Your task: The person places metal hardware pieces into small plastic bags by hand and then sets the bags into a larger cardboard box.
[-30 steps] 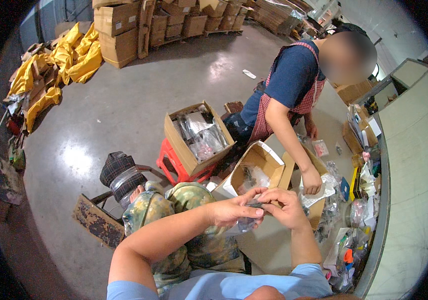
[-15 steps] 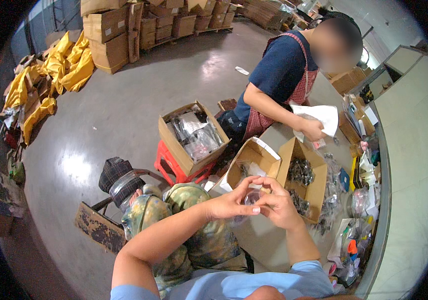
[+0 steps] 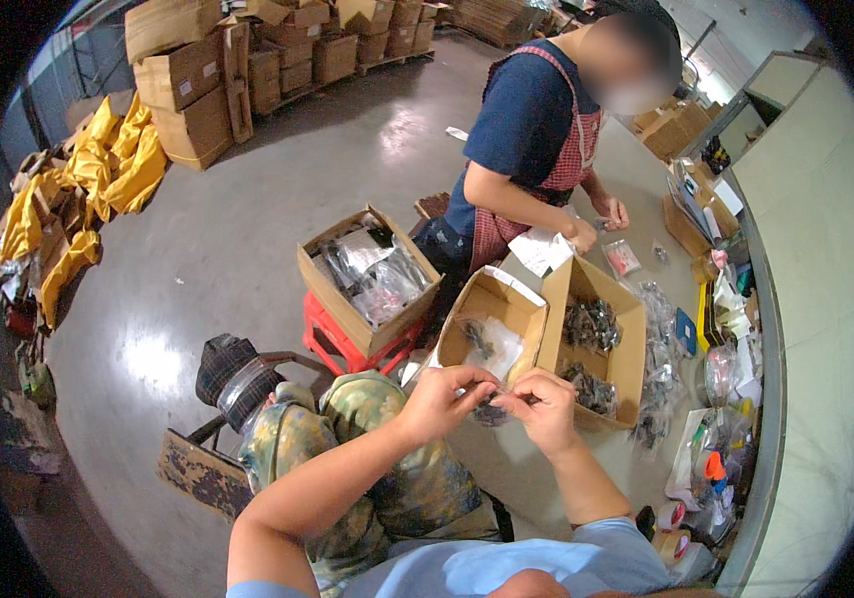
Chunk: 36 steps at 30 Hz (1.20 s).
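Note:
Just in front of the open boxes, my left hand [image 3: 435, 403] and my right hand [image 3: 549, 411] meet, thumbs and fingertips pinched together. Between them is a small clear plastic bag [image 3: 492, 415], its top edge gripped from both sides. Something dark seems to be inside it, too small to make out. Right beyond my hands stands a cardboard box [image 3: 463, 313] with a clear bag and a few dark pieces in it. Beside it, a second cardboard box [image 3: 630, 337] holds several small dark packed items [image 3: 591, 327].
Clear packets [image 3: 658, 369] lie along the table right of the boxes. A co-worker [image 3: 517, 120] handles small things across the table, near a white sheet [image 3: 539, 251]. A filled carton [image 3: 342, 317] sits on a red stool [image 3: 321, 337]. Tape rolls [image 3: 671, 543] are at the lower right.
My hands, earlier ringed around the clear bag, now pinch its edge, fingertips closer together. The co-worker's hand has let go of the white sheet, which lies lower beside the boxes. The view has shifted slightly.

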Each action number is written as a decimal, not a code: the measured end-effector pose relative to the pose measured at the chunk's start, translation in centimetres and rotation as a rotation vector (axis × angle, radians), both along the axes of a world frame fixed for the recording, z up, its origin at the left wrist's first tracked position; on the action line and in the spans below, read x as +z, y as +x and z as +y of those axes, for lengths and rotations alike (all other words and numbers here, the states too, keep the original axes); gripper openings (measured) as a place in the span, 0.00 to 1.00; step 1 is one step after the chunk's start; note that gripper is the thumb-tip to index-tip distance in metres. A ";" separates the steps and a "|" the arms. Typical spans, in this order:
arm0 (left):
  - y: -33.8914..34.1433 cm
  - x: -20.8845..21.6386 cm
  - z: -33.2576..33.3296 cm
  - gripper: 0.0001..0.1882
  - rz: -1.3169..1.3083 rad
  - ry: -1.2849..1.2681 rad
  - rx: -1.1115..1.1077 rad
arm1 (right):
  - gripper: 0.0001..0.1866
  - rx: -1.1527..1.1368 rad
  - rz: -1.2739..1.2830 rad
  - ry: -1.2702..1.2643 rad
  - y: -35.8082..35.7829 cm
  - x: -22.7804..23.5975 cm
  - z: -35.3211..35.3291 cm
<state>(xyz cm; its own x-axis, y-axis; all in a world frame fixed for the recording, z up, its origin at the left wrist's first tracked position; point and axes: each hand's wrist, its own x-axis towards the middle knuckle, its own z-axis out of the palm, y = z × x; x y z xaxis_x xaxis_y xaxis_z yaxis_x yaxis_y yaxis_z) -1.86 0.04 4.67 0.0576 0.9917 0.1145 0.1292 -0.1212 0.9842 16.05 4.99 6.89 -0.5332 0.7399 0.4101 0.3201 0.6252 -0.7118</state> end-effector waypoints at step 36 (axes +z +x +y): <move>2.1 -2.8 1.6 0.08 -0.043 -0.043 0.151 | 0.03 -0.899 -0.184 0.478 19.5 2.1 9.4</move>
<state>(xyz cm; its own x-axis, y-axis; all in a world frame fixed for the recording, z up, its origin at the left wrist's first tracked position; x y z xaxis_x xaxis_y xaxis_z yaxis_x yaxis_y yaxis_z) 0.28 1.60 1.88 -0.0964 0.9928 0.0713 0.1007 -0.0615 0.9930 35.52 14.42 8.94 0.0517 0.6773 0.7339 0.8872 0.3062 -0.3451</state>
